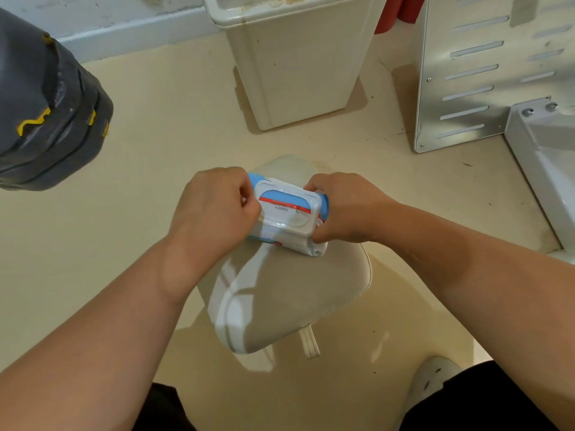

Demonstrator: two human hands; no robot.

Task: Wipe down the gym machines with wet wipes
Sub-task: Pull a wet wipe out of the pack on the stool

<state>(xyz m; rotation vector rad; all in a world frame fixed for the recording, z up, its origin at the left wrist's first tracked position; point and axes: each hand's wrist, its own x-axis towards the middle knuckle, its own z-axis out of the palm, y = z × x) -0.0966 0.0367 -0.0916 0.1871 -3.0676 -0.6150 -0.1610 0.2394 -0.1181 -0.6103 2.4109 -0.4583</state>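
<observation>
Head view: fingers (249, 204) of the left hand (214, 209) are curled tight at the left edge of the white flip lid (291, 213) on the wet wipes pack (280, 241). Knuckles hide whether they have the tab. Right hand (345, 206) is clamped round the pack's right end, fingers wrapped under it. The pack is held between both hands, just above the front of the beige seat pad (295, 293); can't tell if it touches. Lid looks closed and no wipe is out.

Step, as I read it: opening the pack, wiping not started. Next move needs the right hand bracing while the left lifts the lid and then pulls one wipe free.

Cream bin (295, 73) and slotted metal panel (466, 73) stand beyond.
</observation>
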